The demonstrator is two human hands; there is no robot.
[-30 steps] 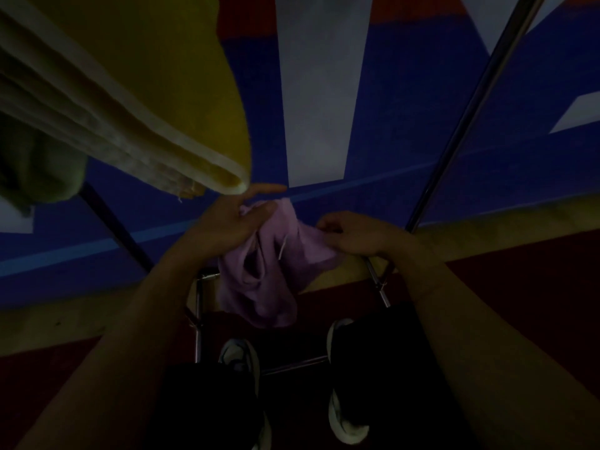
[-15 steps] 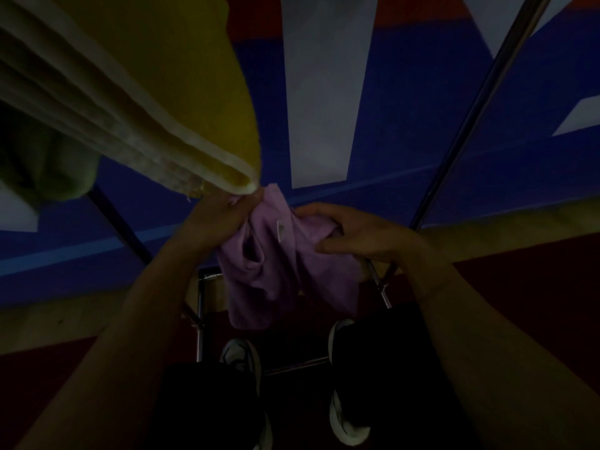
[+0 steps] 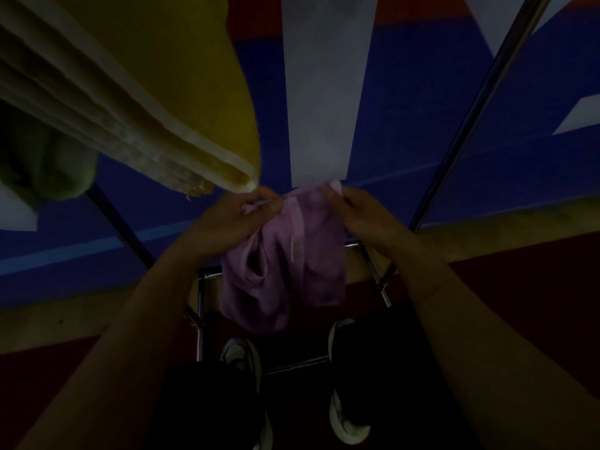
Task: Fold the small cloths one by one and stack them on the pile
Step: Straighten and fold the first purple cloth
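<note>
A small lilac cloth (image 3: pixel 285 254) hangs crumpled in the air in front of me, its lower part drooping above my feet. My left hand (image 3: pixel 233 219) pinches its upper left edge. At the upper right corner of the cloth my right hand (image 3: pixel 367 216) pinches it too. A pile of folded cloths (image 3: pixel 136 92), yellow on top with cream layers under it, fills the upper left, its near corner just above my left hand.
A green cloth (image 3: pixel 45 164) lies at the far left under the pile. Metal frame bars (image 3: pixel 470 118) run diagonally on the right and low down near my two shoes (image 3: pixel 344 427). The scene is dim, with a blue, white and red floor.
Both hands have risen and moved apart along the lilac cloth's top edge. The cloth has spread wider and hangs longer than a second ago.
</note>
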